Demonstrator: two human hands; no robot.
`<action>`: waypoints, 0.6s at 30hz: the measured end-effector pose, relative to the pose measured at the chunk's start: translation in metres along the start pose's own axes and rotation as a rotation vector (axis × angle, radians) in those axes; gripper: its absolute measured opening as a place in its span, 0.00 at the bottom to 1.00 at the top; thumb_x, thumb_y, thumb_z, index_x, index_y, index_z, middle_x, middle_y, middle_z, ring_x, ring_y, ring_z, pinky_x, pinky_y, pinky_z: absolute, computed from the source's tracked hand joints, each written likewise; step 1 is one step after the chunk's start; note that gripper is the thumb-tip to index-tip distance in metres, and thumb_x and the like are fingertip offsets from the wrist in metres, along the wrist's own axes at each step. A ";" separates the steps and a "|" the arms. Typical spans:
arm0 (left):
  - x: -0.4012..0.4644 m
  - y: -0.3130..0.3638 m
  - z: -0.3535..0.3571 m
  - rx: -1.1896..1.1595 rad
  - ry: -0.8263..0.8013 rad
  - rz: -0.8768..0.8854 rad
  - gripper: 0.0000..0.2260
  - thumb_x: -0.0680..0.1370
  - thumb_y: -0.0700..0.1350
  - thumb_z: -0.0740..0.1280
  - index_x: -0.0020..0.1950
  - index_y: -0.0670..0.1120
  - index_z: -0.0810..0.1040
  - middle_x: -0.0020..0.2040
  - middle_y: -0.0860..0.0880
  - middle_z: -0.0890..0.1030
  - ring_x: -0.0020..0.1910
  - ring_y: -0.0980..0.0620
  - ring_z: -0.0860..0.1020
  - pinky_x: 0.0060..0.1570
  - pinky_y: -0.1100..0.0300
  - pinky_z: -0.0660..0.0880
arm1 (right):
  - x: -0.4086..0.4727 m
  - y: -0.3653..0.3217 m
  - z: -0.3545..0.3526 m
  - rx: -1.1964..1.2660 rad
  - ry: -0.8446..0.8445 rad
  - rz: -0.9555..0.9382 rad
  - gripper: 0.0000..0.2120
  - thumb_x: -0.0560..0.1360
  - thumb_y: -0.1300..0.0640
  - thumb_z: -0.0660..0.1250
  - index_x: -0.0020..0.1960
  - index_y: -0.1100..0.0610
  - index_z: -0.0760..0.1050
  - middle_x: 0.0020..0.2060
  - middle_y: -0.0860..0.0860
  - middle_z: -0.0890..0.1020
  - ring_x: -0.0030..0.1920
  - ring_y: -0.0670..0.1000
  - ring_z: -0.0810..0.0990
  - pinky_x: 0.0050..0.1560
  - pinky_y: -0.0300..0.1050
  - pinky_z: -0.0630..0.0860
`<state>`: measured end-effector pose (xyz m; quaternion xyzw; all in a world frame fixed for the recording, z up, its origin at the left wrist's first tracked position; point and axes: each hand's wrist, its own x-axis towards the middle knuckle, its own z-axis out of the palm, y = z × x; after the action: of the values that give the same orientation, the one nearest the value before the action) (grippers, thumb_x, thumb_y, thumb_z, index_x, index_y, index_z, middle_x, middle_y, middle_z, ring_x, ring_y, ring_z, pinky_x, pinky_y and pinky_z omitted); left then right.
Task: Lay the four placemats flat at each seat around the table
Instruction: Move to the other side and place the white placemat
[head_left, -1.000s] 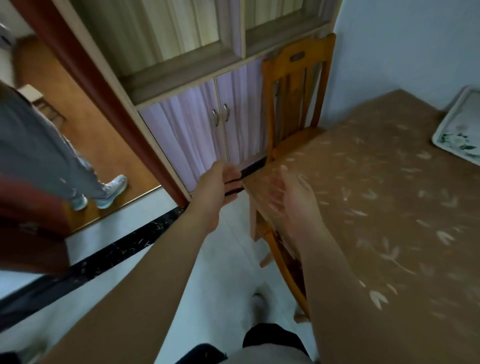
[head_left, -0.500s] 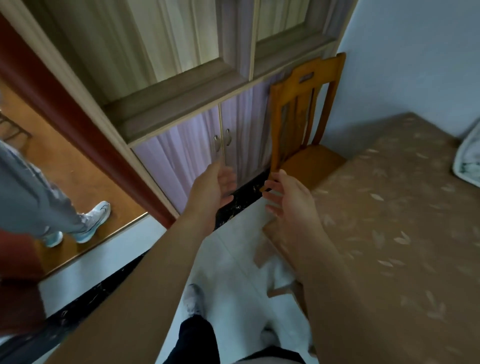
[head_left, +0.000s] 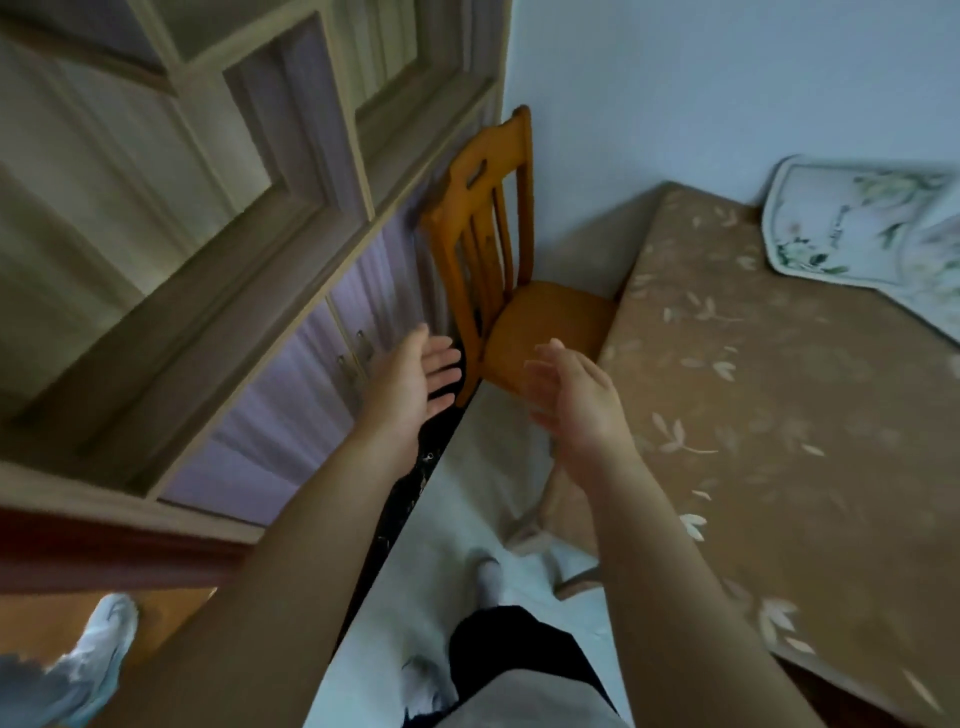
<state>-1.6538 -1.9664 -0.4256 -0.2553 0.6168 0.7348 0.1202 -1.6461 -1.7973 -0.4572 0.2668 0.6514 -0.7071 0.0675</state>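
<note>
White floral placemats (head_left: 852, 228) lie overlapped at the far right end of the brown leaf-patterned table (head_left: 769, 415), partly cut off by the frame edge. My left hand (head_left: 415, 379) is stretched forward, fingers apart and empty, just left of the orange wooden chair (head_left: 498, 291). My right hand (head_left: 576, 400) is also open and empty, held in the air by the table's near left edge, short of the chair seat.
A cabinet with lilac doors and wooden window frames (head_left: 291, 291) fills the left side. The chair stands between the cabinet, the pale blue wall and the table end. Another person's sneaker (head_left: 98, 654) shows at bottom left. White floor runs under my legs.
The view has swung right and tilted, bringing the chair closer and more of the placemats into sight. Both hands have moved forward toward the chair and stayed empty.
</note>
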 end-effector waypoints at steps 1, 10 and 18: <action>0.011 0.005 0.007 0.004 -0.011 -0.014 0.19 0.86 0.54 0.56 0.64 0.44 0.79 0.60 0.45 0.83 0.58 0.48 0.81 0.56 0.53 0.77 | 0.010 -0.003 -0.002 0.017 0.030 -0.002 0.15 0.79 0.40 0.65 0.56 0.47 0.83 0.52 0.46 0.87 0.54 0.50 0.85 0.49 0.49 0.79; 0.121 0.050 0.088 0.217 -0.115 0.048 0.18 0.85 0.56 0.55 0.63 0.49 0.80 0.57 0.50 0.85 0.55 0.52 0.83 0.52 0.55 0.78 | 0.126 -0.037 -0.017 0.199 0.170 0.047 0.14 0.80 0.41 0.65 0.53 0.48 0.84 0.50 0.48 0.88 0.53 0.51 0.86 0.53 0.51 0.82; 0.180 0.079 0.178 0.369 -0.277 0.053 0.17 0.85 0.56 0.56 0.59 0.49 0.81 0.56 0.49 0.86 0.56 0.51 0.83 0.56 0.50 0.78 | 0.181 -0.068 -0.057 0.389 0.334 0.040 0.12 0.82 0.45 0.64 0.54 0.50 0.83 0.52 0.51 0.87 0.54 0.54 0.85 0.59 0.55 0.79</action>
<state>-1.8845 -1.8361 -0.4341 -0.1095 0.7246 0.6407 0.2292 -1.8137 -1.6876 -0.4816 0.4005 0.5000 -0.7637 -0.0797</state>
